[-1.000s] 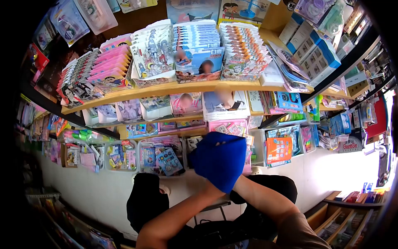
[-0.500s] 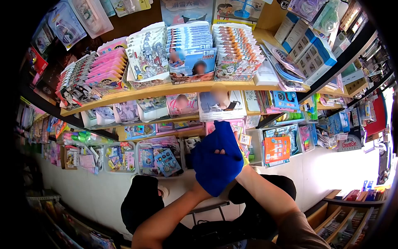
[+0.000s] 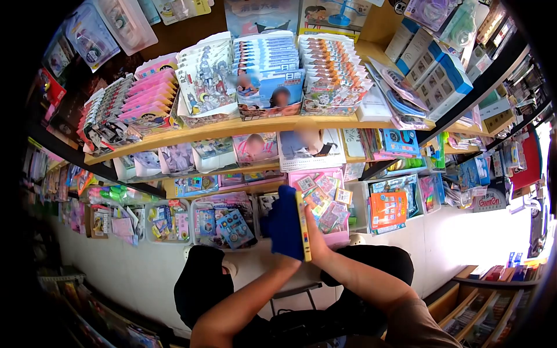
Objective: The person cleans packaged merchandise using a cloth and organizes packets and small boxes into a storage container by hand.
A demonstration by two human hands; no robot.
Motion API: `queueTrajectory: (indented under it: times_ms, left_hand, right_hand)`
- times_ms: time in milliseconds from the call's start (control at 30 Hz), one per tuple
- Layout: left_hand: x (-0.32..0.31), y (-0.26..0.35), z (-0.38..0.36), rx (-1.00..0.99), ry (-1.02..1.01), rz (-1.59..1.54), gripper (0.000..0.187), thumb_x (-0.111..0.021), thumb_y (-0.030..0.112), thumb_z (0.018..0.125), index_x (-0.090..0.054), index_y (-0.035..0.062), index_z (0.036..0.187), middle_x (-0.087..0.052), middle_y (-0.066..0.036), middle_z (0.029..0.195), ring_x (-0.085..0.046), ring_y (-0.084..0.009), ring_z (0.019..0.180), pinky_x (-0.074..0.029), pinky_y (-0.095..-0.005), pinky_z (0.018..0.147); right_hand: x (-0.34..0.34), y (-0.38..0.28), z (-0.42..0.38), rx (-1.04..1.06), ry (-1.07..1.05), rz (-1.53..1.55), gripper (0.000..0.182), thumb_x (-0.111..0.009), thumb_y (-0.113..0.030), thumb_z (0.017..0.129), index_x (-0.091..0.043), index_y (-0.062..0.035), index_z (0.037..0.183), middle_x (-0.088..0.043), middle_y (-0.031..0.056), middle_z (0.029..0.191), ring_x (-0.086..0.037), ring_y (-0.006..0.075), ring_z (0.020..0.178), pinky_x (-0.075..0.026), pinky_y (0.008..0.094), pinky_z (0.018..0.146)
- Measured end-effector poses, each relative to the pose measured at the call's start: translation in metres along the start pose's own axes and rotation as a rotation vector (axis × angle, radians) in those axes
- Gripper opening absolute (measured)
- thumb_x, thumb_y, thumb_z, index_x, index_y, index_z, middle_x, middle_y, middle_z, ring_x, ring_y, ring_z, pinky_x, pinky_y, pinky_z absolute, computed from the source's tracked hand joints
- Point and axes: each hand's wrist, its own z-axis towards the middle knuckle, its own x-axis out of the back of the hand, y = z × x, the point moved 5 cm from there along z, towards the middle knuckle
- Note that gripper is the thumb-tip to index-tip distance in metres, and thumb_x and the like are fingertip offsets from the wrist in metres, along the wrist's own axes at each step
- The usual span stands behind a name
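A thin, flat pack with a yellow edge [image 3: 303, 226] stands nearly edge-on to me between my two hands. Against its left face lies a blue cloth [image 3: 285, 223], draped over my left hand [image 3: 288, 264] so that the fingers are hidden. My right hand [image 3: 317, 236] grips the pack from its right side, its fingers partly behind it. Just beyond it, a pink bin [image 3: 336, 239] holds several colourful small packets [image 3: 332, 216].
A wooden shelf [image 3: 226, 124] carries boxes of card packs [image 3: 270, 87]. Below are clear bins of packaged goods [image 3: 223, 226] and an orange pack [image 3: 388, 210]. A dark folding stool [image 3: 296, 291] stands between my knees. Another rack [image 3: 481, 307] is at the right.
The pack has turned from being covered by the cloth to edge-on. The blue cloth has shifted left, and the pink bin behind is more exposed.
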Motion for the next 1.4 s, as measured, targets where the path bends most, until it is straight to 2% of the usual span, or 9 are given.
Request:
queueTrajectory:
  times_ms: [167,267,333,500,667,833,933,1200,1400]
  left_hand:
    - [-0.022,0.006,-0.009,0.174,0.185,-0.187,0.033,-0.042,0.017,0.091,-0.041,0.0029,0.121,-0.049,-0.01,0.113,-0.047,-0.0206,0.105,-0.039,-0.032,0.086]
    - [-0.005,0.018,0.005,0.153,0.108,0.205,0.044,-0.041,0.024,0.092,-0.032,0.0043,0.13,-0.048,-0.01,0.117,-0.047,-0.0191,0.108,-0.038,-0.0309,0.089]
    - [0.008,0.027,0.013,0.353,-0.131,0.092,0.049,-0.035,0.027,0.095,-0.022,0.0057,0.137,-0.046,-0.007,0.122,-0.045,-0.0182,0.112,-0.035,-0.0285,0.094]
    - [0.024,0.012,0.014,0.306,-0.085,-0.436,0.049,-0.04,0.036,0.092,-0.034,0.0058,0.13,-0.052,-0.005,0.112,-0.05,-0.0147,0.102,-0.039,-0.0272,0.087]
    - [0.023,-0.001,0.019,0.523,-0.216,-1.15,0.049,-0.037,0.037,0.093,-0.031,0.0083,0.133,-0.039,-0.005,0.131,-0.041,-0.0168,0.117,-0.034,-0.0298,0.097]
    - [0.002,-0.012,0.006,0.547,-0.244,-1.289,0.046,-0.032,0.036,0.094,-0.035,0.0075,0.13,-0.043,-0.004,0.127,-0.043,-0.0158,0.115,-0.032,-0.0283,0.097]
    - [-0.006,0.015,-0.01,0.543,-0.249,-1.173,0.053,-0.029,0.039,0.095,-0.021,0.009,0.137,-0.027,-0.005,0.139,-0.03,-0.0188,0.126,-0.025,-0.032,0.103]
    - [0.004,0.003,0.01,0.597,-0.306,-1.348,0.05,-0.027,0.039,0.095,-0.023,0.0105,0.136,-0.031,-0.006,0.137,-0.035,-0.0194,0.123,-0.029,-0.0348,0.101]
    - [-0.011,0.019,-0.007,0.472,-0.325,-1.126,0.052,-0.027,0.04,0.095,-0.021,0.0106,0.137,-0.03,-0.006,0.137,-0.034,-0.0186,0.123,-0.029,-0.0345,0.101]
  right_hand:
    - [0.025,-0.016,0.026,0.255,0.024,-0.165,0.061,-0.026,-0.047,0.093,-0.017,-0.0081,0.139,-0.034,0.0102,0.132,-0.035,0.0213,0.116,-0.024,0.0308,0.101]
    - [0.019,-0.022,0.016,0.411,0.109,-0.515,0.059,-0.029,-0.04,0.093,-0.016,-0.0048,0.138,-0.029,0.0154,0.132,-0.028,0.027,0.121,-0.019,0.0341,0.103]
    - [0.009,-0.026,0.005,0.509,0.16,-0.753,0.057,-0.031,-0.036,0.094,-0.016,-0.0027,0.138,-0.027,0.0188,0.132,-0.023,0.0307,0.124,-0.015,0.0363,0.104]
    - [-0.001,-0.017,-0.005,0.754,0.178,-1.041,0.056,-0.035,-0.029,0.093,-0.015,0.0005,0.137,-0.02,0.0254,0.131,-0.022,0.039,0.123,-0.017,0.0413,0.103]
    - [-0.02,-0.01,-0.018,0.727,0.126,-1.097,0.07,-0.045,-0.038,0.087,-0.015,0.0006,0.137,-0.017,0.028,0.134,-0.022,0.0418,0.124,-0.02,0.0439,0.102]
    - [-0.022,-0.036,-0.019,0.798,0.127,-1.13,0.075,-0.05,-0.04,0.082,-0.017,-0.0006,0.136,-0.016,0.0278,0.136,-0.019,0.0434,0.125,-0.018,0.0466,0.101]
    - [-0.014,-0.047,-0.013,0.65,0.214,-1.151,0.076,-0.053,-0.041,0.08,-0.019,-0.0044,0.137,-0.018,0.0243,0.138,-0.017,0.0405,0.128,-0.009,0.0498,0.102]
    - [-0.023,-0.023,-0.024,0.582,0.094,-1.293,0.081,-0.047,-0.054,0.078,-0.017,-0.0109,0.139,-0.009,0.0182,0.144,-0.004,0.0376,0.133,-0.001,0.0566,0.101]
    - [0.002,-0.049,-0.008,0.577,0.385,-1.184,0.074,-0.048,-0.047,0.082,-0.019,-0.0089,0.138,-0.015,0.0218,0.142,-0.009,0.0366,0.133,-0.006,0.0552,0.102]
